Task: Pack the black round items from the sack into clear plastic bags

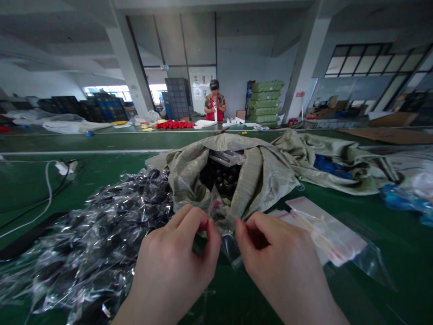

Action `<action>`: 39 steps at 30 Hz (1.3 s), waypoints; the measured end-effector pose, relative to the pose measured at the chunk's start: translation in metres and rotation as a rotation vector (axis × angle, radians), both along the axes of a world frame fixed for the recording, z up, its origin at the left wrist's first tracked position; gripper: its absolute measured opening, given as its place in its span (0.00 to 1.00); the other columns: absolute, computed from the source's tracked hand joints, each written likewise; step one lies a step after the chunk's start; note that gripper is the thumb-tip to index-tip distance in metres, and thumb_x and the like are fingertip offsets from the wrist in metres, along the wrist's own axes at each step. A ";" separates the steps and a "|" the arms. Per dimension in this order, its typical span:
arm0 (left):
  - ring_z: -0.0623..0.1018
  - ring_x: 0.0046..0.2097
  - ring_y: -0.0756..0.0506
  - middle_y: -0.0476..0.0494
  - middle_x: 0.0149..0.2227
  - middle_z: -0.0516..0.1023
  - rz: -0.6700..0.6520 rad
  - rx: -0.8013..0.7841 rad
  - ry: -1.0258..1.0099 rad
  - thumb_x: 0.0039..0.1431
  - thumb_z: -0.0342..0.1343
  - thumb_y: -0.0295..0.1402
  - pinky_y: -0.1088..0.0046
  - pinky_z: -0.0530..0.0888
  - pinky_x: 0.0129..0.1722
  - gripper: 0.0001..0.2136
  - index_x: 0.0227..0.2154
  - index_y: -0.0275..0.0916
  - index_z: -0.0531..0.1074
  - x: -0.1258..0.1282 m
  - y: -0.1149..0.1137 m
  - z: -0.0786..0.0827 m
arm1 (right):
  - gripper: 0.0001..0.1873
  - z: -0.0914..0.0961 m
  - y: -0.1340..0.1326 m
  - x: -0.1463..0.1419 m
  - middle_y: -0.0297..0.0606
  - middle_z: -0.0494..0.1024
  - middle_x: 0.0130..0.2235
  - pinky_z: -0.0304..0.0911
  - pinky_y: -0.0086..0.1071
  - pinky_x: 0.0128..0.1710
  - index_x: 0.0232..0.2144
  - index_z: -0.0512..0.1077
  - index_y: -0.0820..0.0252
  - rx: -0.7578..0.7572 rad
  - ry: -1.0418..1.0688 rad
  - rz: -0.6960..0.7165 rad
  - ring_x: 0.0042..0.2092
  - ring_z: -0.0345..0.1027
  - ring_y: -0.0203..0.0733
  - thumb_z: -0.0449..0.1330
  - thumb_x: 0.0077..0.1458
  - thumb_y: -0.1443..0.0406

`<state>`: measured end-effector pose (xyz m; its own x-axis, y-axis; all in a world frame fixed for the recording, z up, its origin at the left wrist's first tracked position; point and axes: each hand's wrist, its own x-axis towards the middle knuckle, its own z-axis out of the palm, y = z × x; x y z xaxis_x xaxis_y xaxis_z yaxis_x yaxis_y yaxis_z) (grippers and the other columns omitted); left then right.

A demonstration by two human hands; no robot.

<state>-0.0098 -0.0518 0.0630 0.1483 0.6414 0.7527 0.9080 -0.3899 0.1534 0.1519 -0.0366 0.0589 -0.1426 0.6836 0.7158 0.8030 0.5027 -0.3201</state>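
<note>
Between my two hands is a small clear plastic bag point(230, 247) with a reddish strip near its top. My left hand point(177, 255) pinches its left edge between thumb and forefinger. On the other side my right hand point(280, 253) is closed in a pinch at the bag's right edge. Just beyond stands an open woven sack point(262, 178) with round black balls point(221, 180) inside. To the left lies a heap of black items in clear bags point(118, 230). A stack of flat clear bags point(329, 230) rests on the green table point(237, 302) to the right.
Another woven sack point(358, 167) with blue items lies at the back right. A white power strip point(66, 168) with cables is at the left. Across a farther table point(135, 141), a person point(215, 101) stands behind red items point(174, 124). Green bales point(265, 104) are stacked behind.
</note>
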 end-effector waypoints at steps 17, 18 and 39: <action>0.76 0.28 0.46 0.44 0.31 0.74 0.299 -0.310 0.190 0.60 0.48 0.35 0.73 0.65 0.26 0.09 0.30 0.38 0.71 0.003 0.045 -0.028 | 0.18 -0.021 0.038 0.002 0.35 0.74 0.22 0.46 0.31 0.25 0.23 0.72 0.59 -0.408 -0.138 0.067 0.24 0.63 0.36 0.55 0.60 0.56; 0.77 0.30 0.44 0.43 0.34 0.75 0.308 -0.355 0.205 0.61 0.48 0.35 0.72 0.67 0.28 0.10 0.33 0.38 0.72 0.004 0.050 -0.033 | 0.21 -0.025 0.045 0.008 0.35 0.74 0.22 0.48 0.31 0.26 0.23 0.73 0.59 -0.454 -0.126 0.113 0.25 0.64 0.36 0.53 0.62 0.54; 0.80 0.40 0.36 0.35 0.43 0.77 0.188 -0.508 0.260 0.62 0.47 0.37 0.64 0.72 0.37 0.13 0.41 0.36 0.72 0.020 0.056 -0.056 | 0.19 -0.068 0.031 0.021 0.41 0.77 0.49 0.73 0.37 0.39 0.48 0.69 0.56 -0.515 0.744 0.430 0.45 0.74 0.43 0.58 0.53 0.60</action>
